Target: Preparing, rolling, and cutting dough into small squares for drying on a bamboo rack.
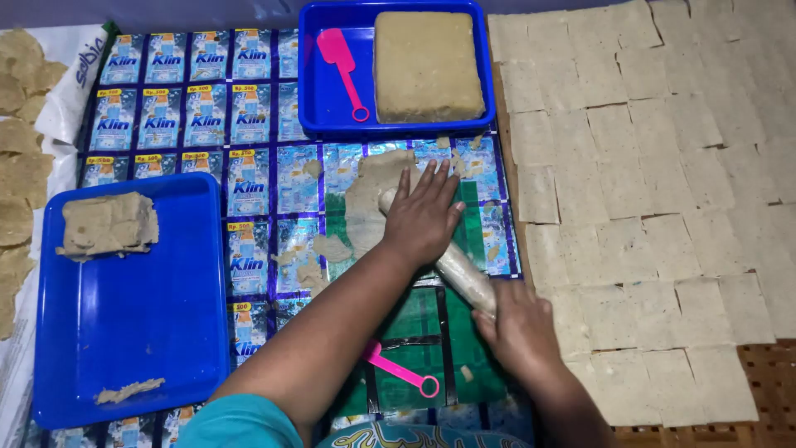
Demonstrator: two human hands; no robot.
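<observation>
Left hand: the left hand [423, 217] lies palm down, fingers spread flat, pressing on the upper part of the rolling pin [452, 264]; it is not curled round it.
Right hand: the right hand [520, 325] is wrapped round the lower end of the rolling pin, gripping it.
Rolling pin: pale, dough-smeared cylinder, lying diagonally across the mat [249, 158], upper end on the dough sheet [369, 199].
Dough sheet: thin, irregular, beige, flattened on the mat just below the upper tray [319, 99]; small scraps lie to its left.
Mat: glossy surface of joined blue and green sachet wrappers.
Upper tray: blue, holds a square dough block [427, 65] and a pink scraper [342, 68] beside it.
Left tray: the blue left tray [124, 332] holds a rough dough lump [109, 224] at its top and a small scrap near its bottom.
Second scraper: a pink-handled tool [402, 372] lies on the mat, partly under the left forearm.
Drying area: cut dough squares [647, 207] lie in rows to the right of the mat.
</observation>
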